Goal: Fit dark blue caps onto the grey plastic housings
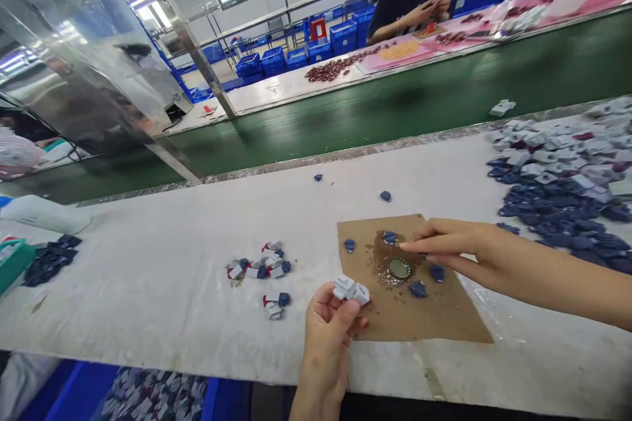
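My left hand (326,335) pinches a small light-grey plastic piece (351,291) with angular parts and a bit of dark red, near the cardboard's left edge. My right hand (461,247) is closed over the brown cardboard sheet (444,322), fingertips pressed together; what they hold, if anything, is too small to make out. Just left of those fingertips lies a dark blue piece (390,237). Other blue pieces (418,289) are spread on the cardboard around a round, shallow cap (399,269) with a ridged rim. A wet-looking dark stain surrounds the cap.
Left of the cardboard sits a cluster of grey, blue and red pieces (261,266). Piles of grey pieces (553,151) and blue pieces (553,210) lie at right. Beyond runs a green conveyor belt (306,125); a co-worker (412,0) sits across it. A blue bin (210,401) stands below.
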A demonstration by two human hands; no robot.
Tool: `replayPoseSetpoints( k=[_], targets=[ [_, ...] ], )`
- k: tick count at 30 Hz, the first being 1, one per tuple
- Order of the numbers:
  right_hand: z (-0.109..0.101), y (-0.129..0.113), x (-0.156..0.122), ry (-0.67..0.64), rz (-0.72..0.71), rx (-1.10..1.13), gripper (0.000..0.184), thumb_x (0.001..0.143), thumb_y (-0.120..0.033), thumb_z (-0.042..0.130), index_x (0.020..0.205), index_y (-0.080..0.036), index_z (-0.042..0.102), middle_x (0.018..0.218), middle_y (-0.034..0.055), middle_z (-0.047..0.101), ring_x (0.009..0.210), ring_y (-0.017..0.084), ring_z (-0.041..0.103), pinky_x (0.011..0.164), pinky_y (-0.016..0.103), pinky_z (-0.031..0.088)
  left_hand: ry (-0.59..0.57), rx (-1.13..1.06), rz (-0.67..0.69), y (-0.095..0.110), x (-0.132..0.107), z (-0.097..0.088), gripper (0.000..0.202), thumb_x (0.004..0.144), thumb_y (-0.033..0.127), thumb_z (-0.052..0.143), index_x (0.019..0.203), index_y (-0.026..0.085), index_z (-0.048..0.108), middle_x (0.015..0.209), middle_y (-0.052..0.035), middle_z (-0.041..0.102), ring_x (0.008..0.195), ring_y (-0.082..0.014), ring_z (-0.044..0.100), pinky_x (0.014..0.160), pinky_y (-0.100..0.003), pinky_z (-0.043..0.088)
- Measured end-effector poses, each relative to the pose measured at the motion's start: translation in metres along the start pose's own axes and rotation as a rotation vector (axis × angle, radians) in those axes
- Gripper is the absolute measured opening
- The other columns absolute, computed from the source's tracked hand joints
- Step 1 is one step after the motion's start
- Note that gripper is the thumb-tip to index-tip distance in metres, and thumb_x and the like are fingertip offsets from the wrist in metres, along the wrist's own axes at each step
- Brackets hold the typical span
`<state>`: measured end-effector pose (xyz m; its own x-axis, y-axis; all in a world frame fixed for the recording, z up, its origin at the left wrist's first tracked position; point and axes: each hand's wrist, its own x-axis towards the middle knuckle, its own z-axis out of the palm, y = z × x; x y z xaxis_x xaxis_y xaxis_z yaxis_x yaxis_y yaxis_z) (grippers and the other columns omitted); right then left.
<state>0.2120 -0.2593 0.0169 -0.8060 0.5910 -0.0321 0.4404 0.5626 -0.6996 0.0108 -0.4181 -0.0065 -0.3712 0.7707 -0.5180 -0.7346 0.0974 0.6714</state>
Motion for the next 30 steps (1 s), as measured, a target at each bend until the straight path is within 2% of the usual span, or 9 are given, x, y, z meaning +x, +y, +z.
replayPoseSetpoints(
  k=[4,7,9,13,18,23,26,30],
  targets=[
    [0.012,-0.008,0.003,-0.096,-0.061,-0.008,0.044,0.103,-0.044,0.038,0.125,-0.037,0.075,0.120,0.0090,0.072,0.102,0.029,0.072,0.080,0.039,0.060,0.037,-0.017,0.008,0.002,-0.001,-0.003,0.040,0.039,0.030,0.105,0.068,0.018,0.080,0.071,-0.0027,0.080,0.065,-0.0100,0.072,0.054,-0.011,0.053],
    [0.024,-0.005,0.005,-0.023,-0.071,-0.045,0.044,0.103,-0.039,0.036,0.129,-0.038,0.072,0.117,0.0072,0.073,0.100,0.028,0.072,0.077,0.038,0.060,0.064,0.002,0.039,0.001,-0.001,-0.007,0.041,0.039,0.031,0.104,0.069,0.018,0.080,0.071,-0.0026,0.080,0.063,-0.0101,0.071,0.055,-0.013,0.054],
    [0.033,-0.002,0.004,0.052,-0.057,-0.072,0.040,0.102,-0.037,0.040,0.129,-0.033,0.070,0.116,0.0078,0.074,0.098,0.028,0.072,0.077,0.039,0.058,0.070,0.032,0.072,-0.002,0.000,-0.009,0.039,0.040,0.033,0.104,0.067,0.018,0.079,0.067,-0.0022,0.079,0.059,-0.0091,0.068,0.054,-0.013,0.052],
    [0.049,0.007,0.003,0.144,-0.055,-0.110,0.032,0.103,-0.037,0.039,0.106,-0.027,0.070,0.099,0.0083,0.074,0.083,0.027,0.071,0.071,0.038,0.055,0.067,0.087,0.140,-0.006,-0.001,-0.009,0.036,0.043,0.033,0.103,0.063,0.018,0.078,0.061,-0.0001,0.076,0.054,-0.0072,0.064,0.053,-0.013,0.050],
    [0.057,0.014,0.007,0.172,-0.171,-0.249,0.041,0.104,-0.032,0.033,0.084,-0.024,0.068,0.080,0.0077,0.068,0.071,0.025,0.063,0.061,0.036,0.047,0.059,0.134,0.154,-0.006,-0.001,-0.009,0.035,0.045,0.033,0.103,0.062,0.019,0.076,0.061,0.0011,0.075,0.058,-0.0105,0.068,0.057,-0.017,0.052],
    [0.055,0.013,0.009,0.145,-0.213,-0.216,0.034,0.099,-0.021,0.040,0.078,-0.023,0.066,0.075,0.0064,0.066,0.066,0.022,0.062,0.058,0.033,0.044,0.053,0.153,0.201,-0.003,0.001,-0.010,0.034,0.049,0.035,0.102,0.066,0.020,0.076,0.068,0.0003,0.076,0.064,-0.0119,0.069,0.060,-0.018,0.054],
    [0.056,0.016,0.008,0.187,-0.177,-0.182,0.032,0.100,-0.026,0.042,0.079,-0.024,0.066,0.076,0.0056,0.064,0.065,0.023,0.061,0.057,0.033,0.042,0.031,0.156,0.231,-0.002,0.001,-0.008,0.033,0.051,0.034,0.101,0.069,0.021,0.078,0.077,0.0004,0.078,0.066,-0.0094,0.066,0.058,-0.016,0.052],
    [0.051,0.004,0.006,0.211,-0.077,-0.021,0.030,0.100,-0.044,0.050,0.091,-0.027,0.072,0.078,0.0053,0.069,0.066,0.023,0.065,0.055,0.034,0.044,0.024,0.172,0.172,0.000,-0.002,-0.005,0.034,0.050,0.038,0.101,0.068,0.020,0.078,0.066,0.0008,0.074,0.055,-0.0081,0.060,0.054,-0.017,0.050]
  ],
)
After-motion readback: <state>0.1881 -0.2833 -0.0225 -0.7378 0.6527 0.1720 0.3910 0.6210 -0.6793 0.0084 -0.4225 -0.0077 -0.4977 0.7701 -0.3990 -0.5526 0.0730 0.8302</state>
